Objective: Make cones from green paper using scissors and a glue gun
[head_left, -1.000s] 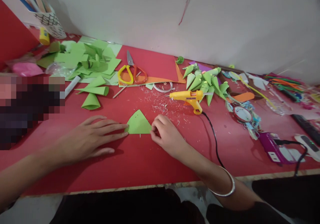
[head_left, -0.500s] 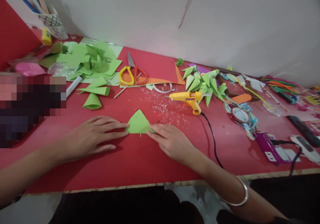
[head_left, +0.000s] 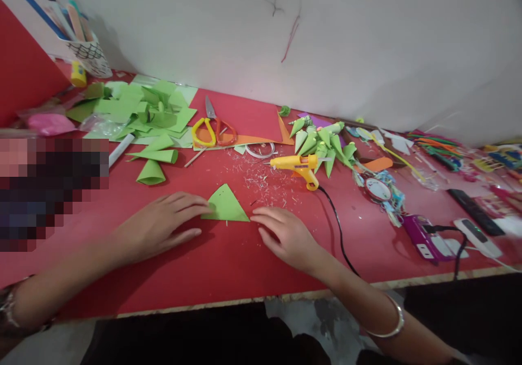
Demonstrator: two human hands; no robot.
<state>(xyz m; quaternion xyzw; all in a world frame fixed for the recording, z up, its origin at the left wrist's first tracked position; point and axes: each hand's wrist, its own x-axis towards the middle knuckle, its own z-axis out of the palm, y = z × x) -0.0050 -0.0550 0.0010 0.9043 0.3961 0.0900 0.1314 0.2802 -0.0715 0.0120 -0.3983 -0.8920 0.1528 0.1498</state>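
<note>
A green fan-shaped piece of paper (head_left: 225, 206) lies flat on the red table (head_left: 228, 267), its curved edge at the far side. My left hand (head_left: 169, 221) rests with fingers stretched out, the fingertips at the paper's left edge. At the paper's right corner is my right hand (head_left: 287, 237), its fingers loosely apart and nothing between them; whether they touch the corner I cannot tell. Beyond the paper sits a yellow hot glue gun (head_left: 296, 164), nozzle pointing left. Rolled green paper cones (head_left: 150, 172) lie past my left hand.
Scissors (head_left: 210, 128) and a heap of green paper pieces (head_left: 142, 104) lie at the back left. Finished-looking green cones (head_left: 322, 142) cluster behind the glue gun. Its black cord (head_left: 338, 229) runs to the front edge. A purple power socket box (head_left: 426, 237) stands at the right.
My right hand has let go of the paper's right corner and moved slightly right. The paper now lies fully spread. The whole view has shifted a little.
</note>
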